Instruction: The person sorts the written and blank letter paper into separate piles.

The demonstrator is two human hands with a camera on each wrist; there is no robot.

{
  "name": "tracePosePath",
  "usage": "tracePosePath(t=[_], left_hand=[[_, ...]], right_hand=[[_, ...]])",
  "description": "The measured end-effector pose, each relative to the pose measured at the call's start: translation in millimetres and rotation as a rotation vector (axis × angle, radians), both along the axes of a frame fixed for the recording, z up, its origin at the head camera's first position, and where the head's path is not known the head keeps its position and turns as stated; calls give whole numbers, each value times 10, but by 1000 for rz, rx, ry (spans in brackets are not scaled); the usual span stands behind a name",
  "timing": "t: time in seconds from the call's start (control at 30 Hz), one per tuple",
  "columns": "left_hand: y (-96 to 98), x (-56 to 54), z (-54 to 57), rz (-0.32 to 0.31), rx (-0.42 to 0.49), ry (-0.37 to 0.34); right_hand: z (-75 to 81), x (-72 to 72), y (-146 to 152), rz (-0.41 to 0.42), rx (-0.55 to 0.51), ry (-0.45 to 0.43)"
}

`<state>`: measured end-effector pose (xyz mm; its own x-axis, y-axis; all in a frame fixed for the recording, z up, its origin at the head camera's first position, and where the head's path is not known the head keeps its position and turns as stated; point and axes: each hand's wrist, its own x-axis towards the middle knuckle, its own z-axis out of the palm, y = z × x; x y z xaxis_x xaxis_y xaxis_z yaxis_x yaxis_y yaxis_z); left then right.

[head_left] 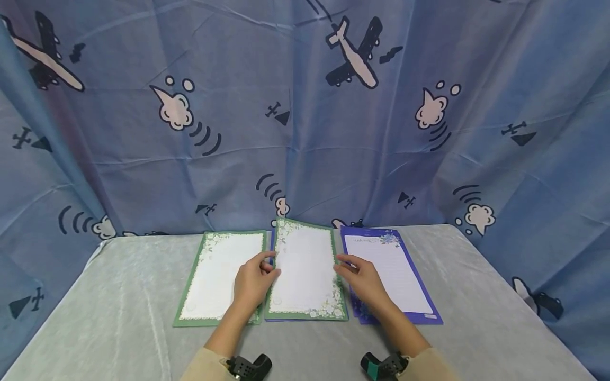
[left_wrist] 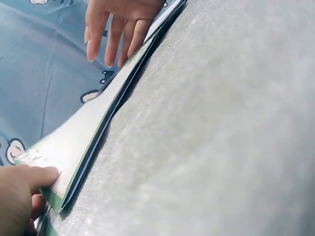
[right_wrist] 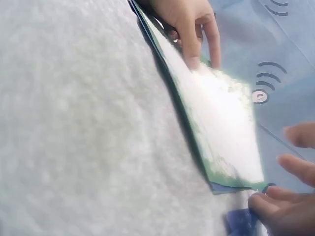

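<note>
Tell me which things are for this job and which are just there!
For the job:
middle green-edged sheet
left hand, pinching it
right hand
probably left green-edged sheet, right purple-edged sheet

Just there:
airplane curtain
grey cloth

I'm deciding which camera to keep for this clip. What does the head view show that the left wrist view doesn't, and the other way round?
Only the head view shows the ruled face of the purple-bordered sheet, the beige sleeves and the black wrist devices.

Only the left wrist view shows the palm side of the right hand and, from low down, the layered side of the middle pile.

Both show the left hand holding the middle green-bordered sheet, the pale cloth and the blue patterned curtain.
</note>
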<state>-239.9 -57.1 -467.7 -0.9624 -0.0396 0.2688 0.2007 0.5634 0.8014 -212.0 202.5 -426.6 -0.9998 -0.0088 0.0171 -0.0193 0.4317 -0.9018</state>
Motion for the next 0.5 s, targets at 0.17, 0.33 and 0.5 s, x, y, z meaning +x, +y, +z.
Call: tracePosePath(t=[0.17,0.33,0.5], left_hand=[[-1,1,-8,17,45,16],[-3,-8,-21,25,65,28],[0,-31,-14,28,79,30]], right_hand=[[-20,-9,-15,5,-125,-62],[-19,-18,0,-33,-226,-84],[-39,-42,13,-89,-267,-60]])
